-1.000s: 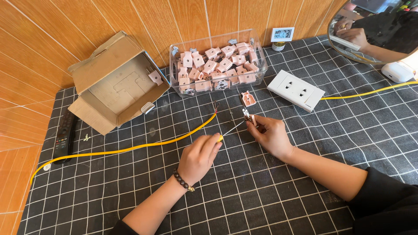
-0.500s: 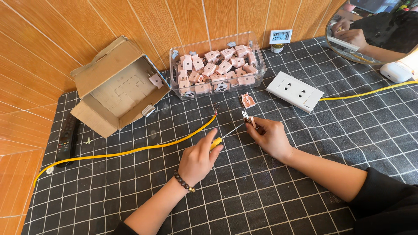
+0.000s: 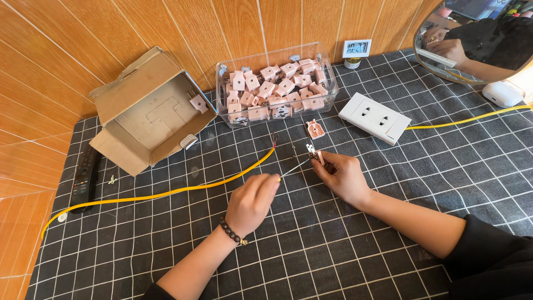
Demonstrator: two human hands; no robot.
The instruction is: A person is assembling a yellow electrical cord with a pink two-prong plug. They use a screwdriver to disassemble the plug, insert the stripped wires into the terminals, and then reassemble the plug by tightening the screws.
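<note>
My left hand (image 3: 252, 201) grips a thin screwdriver (image 3: 293, 168) with a yellow handle; its metal tip points up right into a small pink plug part (image 3: 313, 152). My right hand (image 3: 343, 176) pinches that plug part between its fingertips just above the checked mat. A yellow cable (image 3: 183, 189) runs from the far left to bare wire ends near the plug part. Another pink plug half (image 3: 315, 129) lies on the mat just beyond my right hand.
A clear bin (image 3: 276, 84) of several pink plug parts stands at the back. An open cardboard box (image 3: 145, 109) lies on its side at left, a black remote (image 3: 85, 178) beside it. A white socket block (image 3: 376, 117) with a yellow lead sits right. A round mirror (image 3: 477, 41) leans at top right.
Both hands have stayed almost where they were, with the screwdriver tip kept at the plug part. The view has shifted slightly.
</note>
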